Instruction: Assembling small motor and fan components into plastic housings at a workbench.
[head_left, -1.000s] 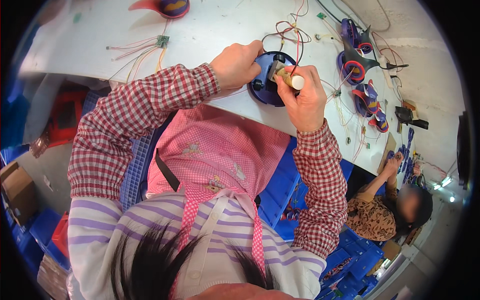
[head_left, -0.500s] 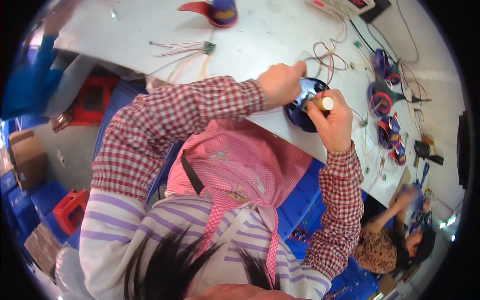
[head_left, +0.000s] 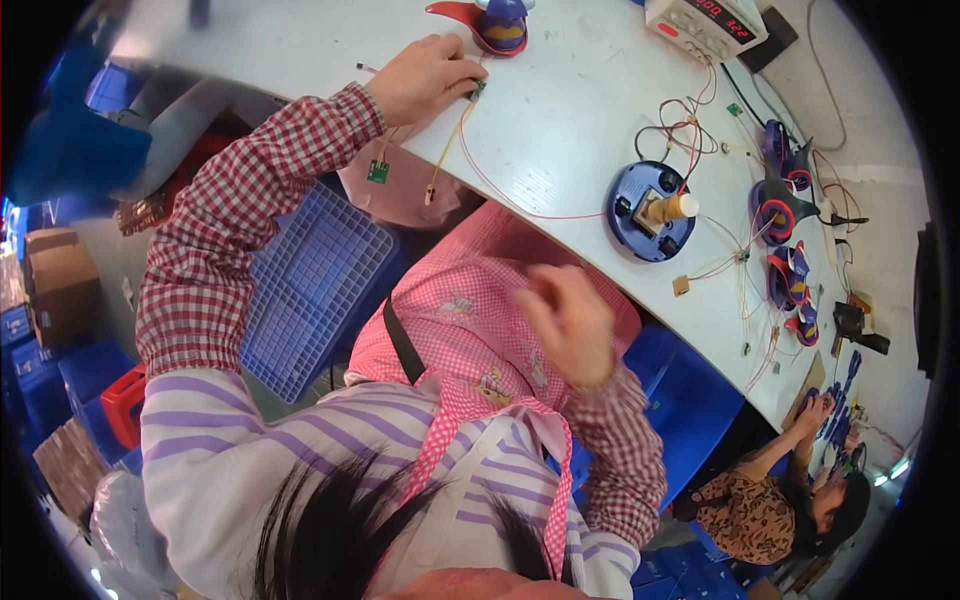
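My left hand (head_left: pixel 425 80) reaches to the far left part of the white table, its fingertips closed on a small green circuit board (head_left: pixel 478 90) with thin wires. Some of those wires hang over the table edge, one ending in another green board (head_left: pixel 378 172). My right hand (head_left: pixel 570 325) is above my lap, off the table, blurred by motion; its fingers look apart, with nothing seen in them. A round dark blue housing (head_left: pixel 622 228) lies near the table edge, apart from both hands. On it stands a cream-yellow cylinder (head_left: pixel 672 208), and red wires run from it.
A red and blue cap-shaped piece (head_left: pixel 500 35) sits beyond my left hand. A power supply (head_left: pixel 705 28) stands at the back. Several purple and red pieces (head_left: pixel 775 215) and wires line the right side. A blue crate (head_left: pixel 315 290) is below the table edge; another person (head_left: pixel 760 510) works at right.
Both hands have left the round housing. My left hand has moved left to the wired circuit board and taken hold of it; my right hand has drawn back over my lap.
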